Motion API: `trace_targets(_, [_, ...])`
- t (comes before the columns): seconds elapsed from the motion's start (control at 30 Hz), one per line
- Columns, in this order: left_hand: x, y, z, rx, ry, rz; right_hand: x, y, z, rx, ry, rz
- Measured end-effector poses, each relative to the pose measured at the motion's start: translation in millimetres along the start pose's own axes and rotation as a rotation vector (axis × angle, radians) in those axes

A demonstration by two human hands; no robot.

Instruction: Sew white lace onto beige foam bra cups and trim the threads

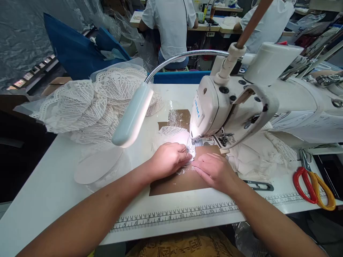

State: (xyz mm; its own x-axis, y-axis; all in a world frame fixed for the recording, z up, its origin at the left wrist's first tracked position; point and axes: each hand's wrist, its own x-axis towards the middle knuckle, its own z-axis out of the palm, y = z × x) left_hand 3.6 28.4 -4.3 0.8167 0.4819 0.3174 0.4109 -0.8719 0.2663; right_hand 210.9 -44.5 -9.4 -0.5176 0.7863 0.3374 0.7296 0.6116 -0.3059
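Under the head of a white sewing machine (207, 110) lies a pale piece of lace fabric (174, 134), brightly lit near the needle. My left hand (171, 159) is closed on the near edge of this fabric, thumb and fingers pinched together just left of the needle. Close beside it, my right hand (214, 167) has its fingers bent together at the fabric's edge; its fingertips are partly hidden, so I cannot make out what they grip. Both hands are over a brown sheet (174, 182) taped on the white table (144, 210).
A lamp (134, 114) on a bendy neck hangs left of the machine. White lace (80, 103) is heaped at left, beside pale oval pieces (98, 166). Scissors (313, 185), a thread snipper (258, 185) and more lace fabric (257, 153) lie right. A person (171, 32) sits beyond.
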Motion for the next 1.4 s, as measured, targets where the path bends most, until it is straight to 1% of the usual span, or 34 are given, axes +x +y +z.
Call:
trace_targets(0.27, [0, -3, -6.1, 0.033, -0.111, 0.056, 0, 1, -2, 0.020, 0.010, 0.042])
trace_targets(0.43, [0, -2, -7.4, 0.085, -0.106, 0.102, 2, 1, 0, -0.012, 0.058, 0.121])
trace_targets(0.57, [2, -2, -8.8, 0.110, -0.116, 0.102, 1, 1, 5, -0.108, 0.044, 0.110])
trace_targets(0.7, [2, -6, -9.7, 0.074, -0.112, 0.220, 3, 0, 6, -0.180, -0.010, 0.142])
trace_targets(0.77, [1, -8, -9.7, 0.068, -0.109, 0.250, 4, -1, 5, -0.184, -0.024, 0.152])
trace_targets(1.03, [0, -7, -10.5, 0.052, -0.086, 0.224, 5, -3, 2, -0.149, -0.022, 0.144])
trace_targets(1.23, [2, -7, -11.5, 0.036, -0.069, 0.205, 7, -1, 2, -0.202, -0.051, 0.172])
trace_targets(1.4, [4, -9, -5.9, 0.039, -0.072, 0.120, 11, 1, 4, -0.285, -0.062, 0.208])
